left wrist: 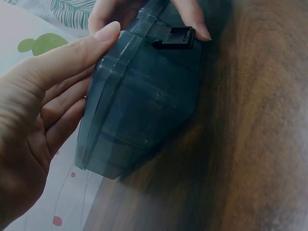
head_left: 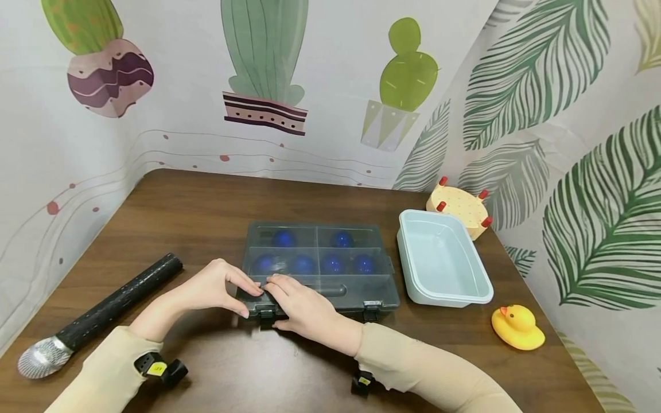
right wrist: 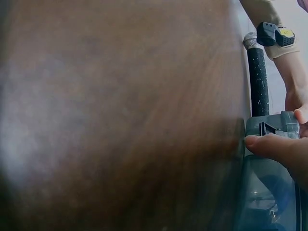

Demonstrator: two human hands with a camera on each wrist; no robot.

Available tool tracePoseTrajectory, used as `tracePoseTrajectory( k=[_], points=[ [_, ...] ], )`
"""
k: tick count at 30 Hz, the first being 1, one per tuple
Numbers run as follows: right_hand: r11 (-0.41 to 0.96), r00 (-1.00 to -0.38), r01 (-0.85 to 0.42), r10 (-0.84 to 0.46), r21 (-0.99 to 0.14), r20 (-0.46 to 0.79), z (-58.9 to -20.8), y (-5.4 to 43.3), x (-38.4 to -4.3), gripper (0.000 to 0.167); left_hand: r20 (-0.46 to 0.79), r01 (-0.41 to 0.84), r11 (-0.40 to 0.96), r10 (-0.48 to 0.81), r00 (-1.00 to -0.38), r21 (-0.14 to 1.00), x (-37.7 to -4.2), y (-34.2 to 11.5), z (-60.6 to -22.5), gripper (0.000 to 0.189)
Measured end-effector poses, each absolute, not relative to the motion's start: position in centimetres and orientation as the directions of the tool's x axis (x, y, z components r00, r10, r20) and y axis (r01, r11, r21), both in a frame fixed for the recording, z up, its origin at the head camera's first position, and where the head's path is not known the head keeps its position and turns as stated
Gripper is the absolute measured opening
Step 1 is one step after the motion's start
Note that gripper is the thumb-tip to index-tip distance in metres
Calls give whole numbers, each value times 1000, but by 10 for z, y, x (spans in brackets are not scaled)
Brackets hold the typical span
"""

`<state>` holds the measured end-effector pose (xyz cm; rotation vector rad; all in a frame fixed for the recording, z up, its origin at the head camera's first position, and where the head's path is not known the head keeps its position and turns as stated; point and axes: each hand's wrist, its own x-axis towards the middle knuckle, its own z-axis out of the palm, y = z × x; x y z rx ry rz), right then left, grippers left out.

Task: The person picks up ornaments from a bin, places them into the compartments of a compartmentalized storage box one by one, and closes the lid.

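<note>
A dark translucent plastic storage box (head_left: 356,292) lies flat with its lid down, and several blue balls (head_left: 333,264) show through the compartments. At its front left corner my left hand (head_left: 212,287) grips the lid edge, thumb along the seam and fingers over the top. My right hand (head_left: 304,307) lies just beside it, fingers on the lid and thumb down at the front. In the left wrist view a black latch (left wrist: 180,37) juts out from the box front, close to the right thumb. A second latch (head_left: 372,310) is at the front right.
Right of the box stands a pale blue plastic basin (head_left: 439,258), with a cream disc with red pegs (head_left: 459,206) behind it. A yellow rubber duck (head_left: 518,328) sits near the table's right edge. A black microphone (head_left: 119,301) lies left of my left hand.
</note>
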<state>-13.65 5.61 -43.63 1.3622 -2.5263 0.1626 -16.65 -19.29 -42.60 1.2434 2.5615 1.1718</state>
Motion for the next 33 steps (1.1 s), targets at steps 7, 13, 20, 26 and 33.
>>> tracePoseTrajectory(
  k=[7, 13, 20, 26, 33],
  points=[
    [542, -503, -838, -814, 70, 291, -435, 56, -136, 74, 260, 648, 395, 686, -679, 651, -166, -193, -426, 34],
    [535, -512, -844, -820, 25, 258, -432, 57, -137, 76, 241, 629, 411, 677, -695, 660, -165, -193, -425, 35],
    [537, -559, -829, -802, -157, 211, -426, 60, -141, 77, 261, 640, 391, 680, -685, 662, -166, -192, -426, 34],
    [519, -565, -823, -787, -231, 249, -424, 61, -146, 67, 267, 644, 386, 681, -682, 661, -167, -192, -427, 34],
    [510, -570, -819, -777, -262, 269, -423, 61, -147, 56, 257, 640, 386, 686, -680, 664, -169, -193, -428, 34]
  ],
)
